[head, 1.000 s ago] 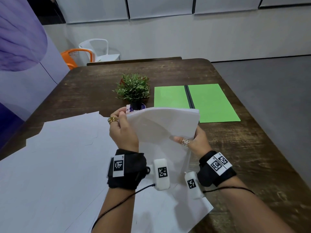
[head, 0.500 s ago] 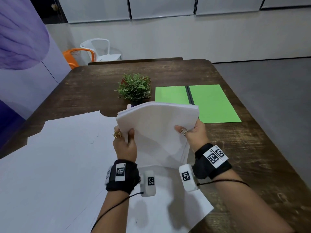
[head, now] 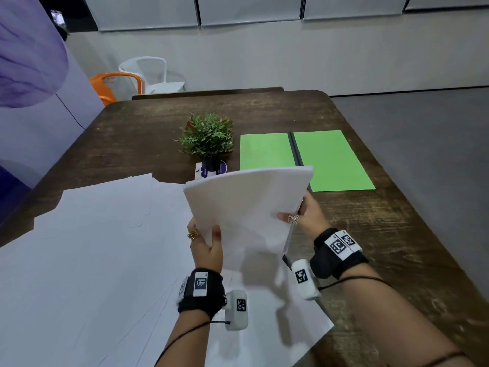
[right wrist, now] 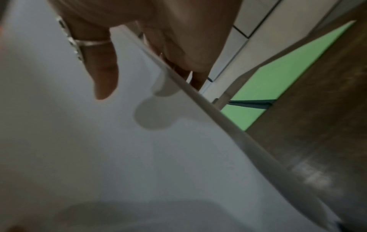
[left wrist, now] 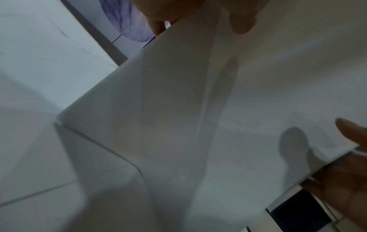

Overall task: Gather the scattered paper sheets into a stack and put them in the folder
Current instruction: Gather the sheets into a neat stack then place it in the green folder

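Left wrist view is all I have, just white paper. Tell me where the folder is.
Observer: The green folder lies open on the table, ahead and right of the held stack.
Operator: Report the right hand's grip.
Observer: The right hand pinches the stack's right edge, thumb on top, fingers behind.
Operator: Name anything near the folder.
Observer: A small potted plant stands just left of it.
Operator: Say what's left to gather.
Observer: Many loose sheets cover the table's left side.
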Demonstrator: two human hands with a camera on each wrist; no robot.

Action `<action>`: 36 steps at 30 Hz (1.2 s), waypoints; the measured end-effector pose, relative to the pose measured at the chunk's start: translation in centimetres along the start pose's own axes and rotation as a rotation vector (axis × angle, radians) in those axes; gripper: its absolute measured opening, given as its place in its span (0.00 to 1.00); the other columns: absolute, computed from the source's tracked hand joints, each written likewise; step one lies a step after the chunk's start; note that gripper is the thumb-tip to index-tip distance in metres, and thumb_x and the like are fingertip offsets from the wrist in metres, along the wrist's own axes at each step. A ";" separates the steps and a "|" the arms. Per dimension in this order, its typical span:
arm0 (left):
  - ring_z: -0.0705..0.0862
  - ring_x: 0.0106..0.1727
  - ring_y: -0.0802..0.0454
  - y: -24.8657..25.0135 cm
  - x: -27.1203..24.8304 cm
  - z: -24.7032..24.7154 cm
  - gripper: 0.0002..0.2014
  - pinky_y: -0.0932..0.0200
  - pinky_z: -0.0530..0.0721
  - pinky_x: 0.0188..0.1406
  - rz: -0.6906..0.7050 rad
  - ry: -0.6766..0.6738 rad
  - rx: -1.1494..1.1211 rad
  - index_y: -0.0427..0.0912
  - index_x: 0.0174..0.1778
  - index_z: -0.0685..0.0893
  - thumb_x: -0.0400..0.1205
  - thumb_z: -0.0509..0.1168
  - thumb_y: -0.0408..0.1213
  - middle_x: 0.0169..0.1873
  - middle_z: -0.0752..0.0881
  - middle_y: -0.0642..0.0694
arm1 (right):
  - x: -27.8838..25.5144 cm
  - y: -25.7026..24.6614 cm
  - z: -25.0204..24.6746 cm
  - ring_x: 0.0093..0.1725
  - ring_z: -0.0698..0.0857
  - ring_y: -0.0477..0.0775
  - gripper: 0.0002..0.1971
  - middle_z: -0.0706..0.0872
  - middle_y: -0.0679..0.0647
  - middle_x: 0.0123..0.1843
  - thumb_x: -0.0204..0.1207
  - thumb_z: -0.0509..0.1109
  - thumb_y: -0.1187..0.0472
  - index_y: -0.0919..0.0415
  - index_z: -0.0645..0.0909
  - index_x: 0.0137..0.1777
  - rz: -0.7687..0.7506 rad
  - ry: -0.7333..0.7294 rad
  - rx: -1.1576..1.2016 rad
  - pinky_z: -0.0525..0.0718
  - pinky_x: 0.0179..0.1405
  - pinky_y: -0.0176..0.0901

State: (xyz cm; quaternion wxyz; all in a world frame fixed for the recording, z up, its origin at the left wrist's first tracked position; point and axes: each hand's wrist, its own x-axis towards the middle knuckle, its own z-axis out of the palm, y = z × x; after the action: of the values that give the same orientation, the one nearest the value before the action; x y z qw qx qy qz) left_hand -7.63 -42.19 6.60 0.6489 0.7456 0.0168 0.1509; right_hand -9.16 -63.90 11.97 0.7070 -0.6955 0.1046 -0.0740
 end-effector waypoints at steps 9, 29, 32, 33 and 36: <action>0.79 0.64 0.33 -0.5 0.4 1.6 0.25 0.44 0.74 0.67 -0.032 0.147 0.098 0.19 0.63 0.76 0.77 0.57 0.37 0.59 0.80 0.23 | 0.8 2.2 2.8 0.40 0.79 0.51 0.08 0.78 0.55 0.38 0.75 0.70 0.73 0.62 0.75 0.40 0.132 0.204 -0.070 0.80 0.43 0.40; 0.79 0.52 0.47 -2.2 -1.3 2.2 0.22 0.62 0.74 0.50 -0.056 0.108 0.114 0.36 0.71 0.65 0.82 0.62 0.30 0.53 0.79 0.45 | 0.0 4.1 2.7 0.44 0.86 0.31 0.24 0.82 0.57 0.56 0.70 0.69 0.81 0.71 0.70 0.66 0.004 0.100 0.005 0.83 0.47 0.28; 0.79 0.54 0.47 -2.6 -0.6 2.3 0.24 0.59 0.74 0.54 -0.066 0.118 0.122 0.36 0.73 0.63 0.82 0.63 0.29 0.57 0.79 0.43 | 0.6 4.1 2.5 0.56 0.82 0.45 0.29 0.80 0.56 0.60 0.70 0.69 0.82 0.70 0.67 0.70 0.008 0.094 -0.024 0.81 0.55 0.28; 0.79 0.54 0.47 -2.5 -0.3 2.4 0.25 0.60 0.74 0.54 -0.078 0.129 0.113 0.37 0.73 0.63 0.81 0.63 0.29 0.58 0.79 0.43 | 0.7 4.2 2.4 0.59 0.80 0.48 0.30 0.80 0.56 0.60 0.70 0.69 0.83 0.71 0.66 0.71 0.012 0.094 -0.029 0.80 0.57 0.31; 0.79 0.51 0.49 -2.4 -0.2 2.4 0.25 0.64 0.74 0.51 -0.113 0.123 0.098 0.37 0.72 0.63 0.81 0.64 0.28 0.56 0.80 0.44 | 0.6 5.3 2.5 0.64 0.79 0.53 0.30 0.79 0.57 0.62 0.71 0.67 0.84 0.70 0.65 0.73 0.046 0.084 -0.087 0.76 0.70 0.49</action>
State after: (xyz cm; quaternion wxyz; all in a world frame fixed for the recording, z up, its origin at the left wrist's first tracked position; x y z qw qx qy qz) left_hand -6.83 -44.21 3.96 0.6167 0.7638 0.1057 0.1585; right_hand -8.16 -61.56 6.64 0.6725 -0.7194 0.1533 -0.0824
